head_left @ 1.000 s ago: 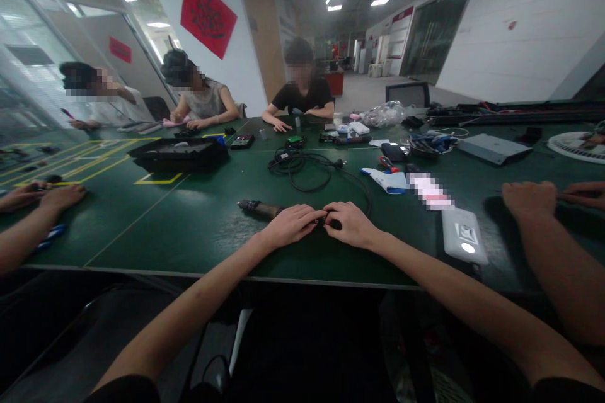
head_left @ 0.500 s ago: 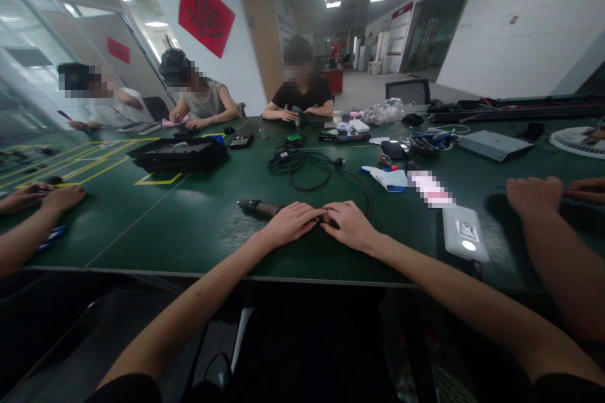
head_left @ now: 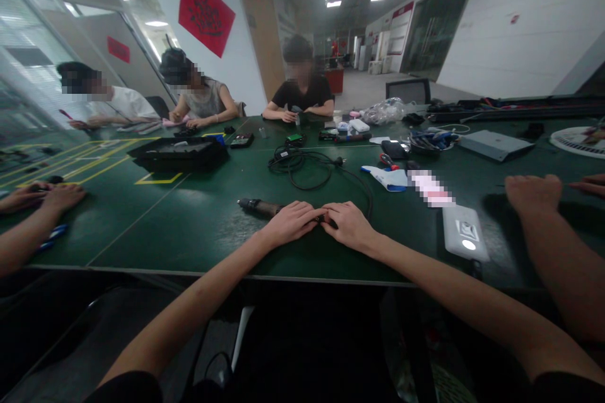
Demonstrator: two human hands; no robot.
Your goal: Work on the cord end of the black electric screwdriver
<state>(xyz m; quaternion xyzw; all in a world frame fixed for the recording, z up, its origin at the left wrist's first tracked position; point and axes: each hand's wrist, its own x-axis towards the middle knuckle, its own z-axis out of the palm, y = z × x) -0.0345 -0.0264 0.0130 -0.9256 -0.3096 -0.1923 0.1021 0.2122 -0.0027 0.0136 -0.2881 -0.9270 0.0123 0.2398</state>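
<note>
A dark, slim electric screwdriver (head_left: 262, 208) lies on the green table with its tip toward the left. My left hand (head_left: 292, 224) is closed over its body. Against the rear end my right hand (head_left: 350, 227) is closed too, its fingertips meeting those of the left. Between the hands a small dark part of the tool shows; the rest of the grip is hidden under the fingers. From behind my right hand a black power cord (head_left: 306, 189) runs up to a loose coil with a plug (head_left: 339, 162).
A black open tray (head_left: 177, 156) stands beyond on the left. To the right lie a blue-and-white packet (head_left: 387, 179), a red-handled tool (head_left: 388, 160) and a white power bank (head_left: 463, 233). Co-workers' hands (head_left: 61, 197) rest at the left; another person's forearm (head_left: 543, 233) reaches in at the right.
My hands and the electric screwdriver hold nearly the same place. At the far left, a seated person has leaned and shifted an arm.
</note>
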